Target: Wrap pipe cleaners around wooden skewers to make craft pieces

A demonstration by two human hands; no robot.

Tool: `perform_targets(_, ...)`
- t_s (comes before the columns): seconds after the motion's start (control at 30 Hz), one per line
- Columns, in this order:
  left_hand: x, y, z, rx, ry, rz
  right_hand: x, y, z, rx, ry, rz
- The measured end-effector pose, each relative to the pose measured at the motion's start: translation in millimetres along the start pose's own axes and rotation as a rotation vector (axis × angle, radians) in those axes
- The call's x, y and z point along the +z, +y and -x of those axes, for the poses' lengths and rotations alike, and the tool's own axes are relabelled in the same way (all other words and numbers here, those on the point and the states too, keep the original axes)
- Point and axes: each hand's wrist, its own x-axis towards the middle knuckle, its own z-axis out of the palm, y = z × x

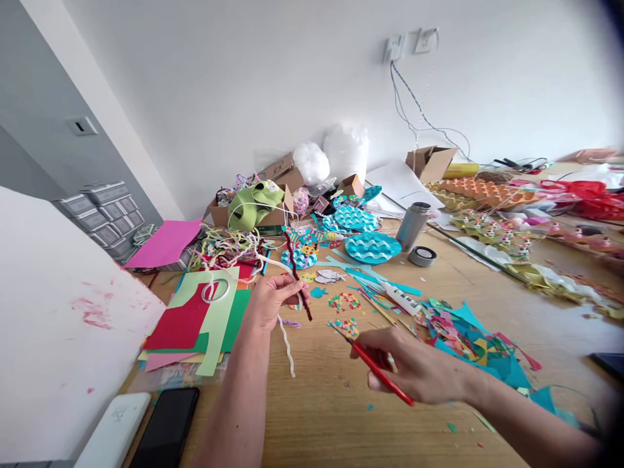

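Brown yarn (291,252) is pinched between the left hand's (273,300) thumb and fingers, left of the flask (413,226) and nearer the person; white yarn (287,350) trails there too. The right hand (414,364), in front of the flask, grips a red tool (383,373).

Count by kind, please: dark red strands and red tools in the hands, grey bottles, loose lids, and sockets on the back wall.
Dark red strand: 1
Red tool: 1
Grey bottle: 1
Loose lid: 1
Wall sockets: 2
Total: 6
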Motion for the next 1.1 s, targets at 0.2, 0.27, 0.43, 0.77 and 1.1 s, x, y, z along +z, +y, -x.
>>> perform_targets(0.2,0.1,0,2,0.010,-0.065,-0.046,-43,-13,-31,-0.041,-0.104,0.362)
perform_targets(0.27,0.1,-1,2,0.015,-0.077,-0.043,-49,-17,-38,-0.050,-0.126,0.390)
perform_targets(0.43,1.5,-1,3,-0.018,-0.081,-0.054,-51,-22,-48,-0.065,-0.182,0.411)
perform_targets(0.77,4.6,1,5,-0.061,-0.092,-0.059,-54,-27,-56,-0.059,-0.253,0.363)
perform_targets(1.1,5.4,-1,5,-0.046,-0.110,-0.062,-55,-26,-58,-0.100,-0.253,0.356)
